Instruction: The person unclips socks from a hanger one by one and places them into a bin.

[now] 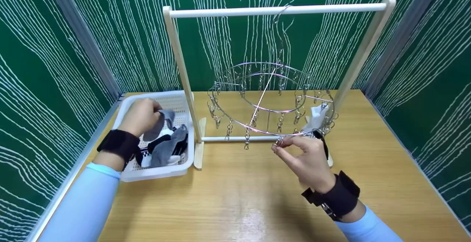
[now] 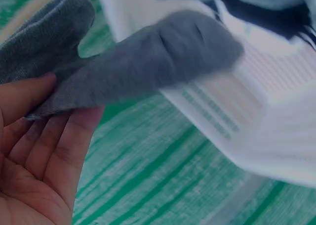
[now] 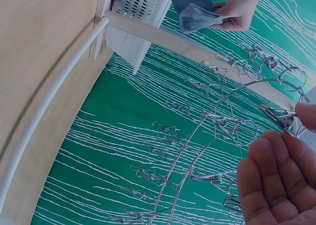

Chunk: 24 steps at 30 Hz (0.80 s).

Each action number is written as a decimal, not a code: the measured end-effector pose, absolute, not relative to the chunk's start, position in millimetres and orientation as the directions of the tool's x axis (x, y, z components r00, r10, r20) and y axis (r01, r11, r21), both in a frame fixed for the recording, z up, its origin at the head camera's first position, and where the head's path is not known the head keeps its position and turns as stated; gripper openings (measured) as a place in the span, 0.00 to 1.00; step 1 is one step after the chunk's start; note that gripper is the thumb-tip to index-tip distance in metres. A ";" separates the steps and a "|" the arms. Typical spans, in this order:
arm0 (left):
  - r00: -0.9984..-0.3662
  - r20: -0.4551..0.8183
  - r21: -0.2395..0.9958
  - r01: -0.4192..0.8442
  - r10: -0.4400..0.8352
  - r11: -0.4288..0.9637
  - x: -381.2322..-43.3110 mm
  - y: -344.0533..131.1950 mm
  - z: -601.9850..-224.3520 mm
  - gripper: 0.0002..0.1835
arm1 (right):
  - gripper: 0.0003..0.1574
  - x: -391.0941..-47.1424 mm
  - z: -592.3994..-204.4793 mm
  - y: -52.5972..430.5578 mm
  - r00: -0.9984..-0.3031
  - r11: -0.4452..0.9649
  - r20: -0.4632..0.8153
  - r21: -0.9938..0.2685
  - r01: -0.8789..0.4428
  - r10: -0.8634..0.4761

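My left hand (image 1: pixel 141 116) pinches a grey sock (image 2: pixel 148 57) between thumb and fingers, above the white plastic basket (image 1: pixel 154 174). Below it in the basket lie several more socks (image 1: pixel 163 153), grey, black and white. My right hand (image 1: pixel 307 159) holds a small metal clip (image 3: pixel 282 118) between thumb and fingertips, at the near edge of a round metal clip hanger (image 1: pixel 257 130). A white sock (image 1: pixel 318 116) hangs on the right side of the hanger. Close to it, a dark sock (image 1: pixel 323 142) is partly hidden behind my right hand.
The hanger hooks over the white top bar (image 1: pixel 228 12) of a wooden-legged rack standing on the wooden table (image 1: pixel 235 197). A lower white bar (image 1: pixel 235 139) joins the rack's legs. Green panels with white streaks (image 1: pixel 257 43) enclose the table at the back and sides.
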<state>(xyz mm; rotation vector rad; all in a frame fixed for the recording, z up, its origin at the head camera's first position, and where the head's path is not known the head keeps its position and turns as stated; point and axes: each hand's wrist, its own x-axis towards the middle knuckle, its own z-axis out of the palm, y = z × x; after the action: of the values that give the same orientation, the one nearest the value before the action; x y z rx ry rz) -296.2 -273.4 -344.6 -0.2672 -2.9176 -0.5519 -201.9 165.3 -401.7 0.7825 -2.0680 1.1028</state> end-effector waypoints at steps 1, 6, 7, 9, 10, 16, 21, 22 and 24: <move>-0.969 0.197 0.324 0.206 0.147 0.923 -298.7 -276.4 -345.8 0.12 | 0.12 -201.9 -401.9 165.4 -0.604 0.466 0.772 -0.469 -0.750 -0.196; -0.973 0.183 0.289 0.190 0.141 0.938 -309.5 -286.2 -353.7 0.14 | 0.11 -202.1 -401.4 166.1 -0.614 0.475 0.764 -0.473 -0.742 -0.199; -0.976 0.174 0.292 0.182 0.135 0.939 -311.4 -286.7 -355.8 0.15 | 0.11 -202.2 -401.2 166.2 -0.617 0.478 0.761 -0.474 -0.739 -0.199; -0.978 0.165 0.291 0.169 0.124 0.942 -315.2 -287.0 -361.0 0.17 | 0.11 -202.2 -400.5 166.2 -0.620 0.483 0.758 -0.474 -0.736 -0.201; -0.979 0.162 0.286 0.164 0.121 0.944 -317.0 -286.9 -364.4 0.17 | 0.11 -202.1 -400.3 166.2 -0.622 0.483 0.757 -0.476 -0.735 -0.200; -0.981 0.124 0.224 0.175 0.150 0.959 -325.2 -279.4 -387.4 0.12 | 0.11 -201.3 -400.4 166.7 -0.622 0.482 0.758 -0.478 -0.734 -0.196; -0.967 0.041 0.166 0.255 0.251 0.953 -327.3 -268.7 -399.5 0.11 | 0.11 -201.0 -401.4 166.6 -0.613 0.482 0.766 -0.470 -0.740 -0.194; -0.963 0.006 0.158 0.266 0.268 0.951 -327.6 -266.0 -401.3 0.12 | 0.11 -201.0 -401.3 166.5 -0.611 0.481 0.767 -0.469 -0.741 -0.194; -0.958 -0.080 0.154 0.262 0.276 0.953 -328.1 -260.7 -404.2 0.13 | 0.11 -201.0 -401.1 166.2 -0.609 0.481 0.769 -0.466 -0.742 -0.194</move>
<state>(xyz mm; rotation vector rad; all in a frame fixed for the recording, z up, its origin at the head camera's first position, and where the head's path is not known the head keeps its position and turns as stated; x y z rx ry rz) -328.1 -260.7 -404.2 -0.4421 -3.2038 -0.2305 -201.0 166.2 -401.1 0.7708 -2.0793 1.0873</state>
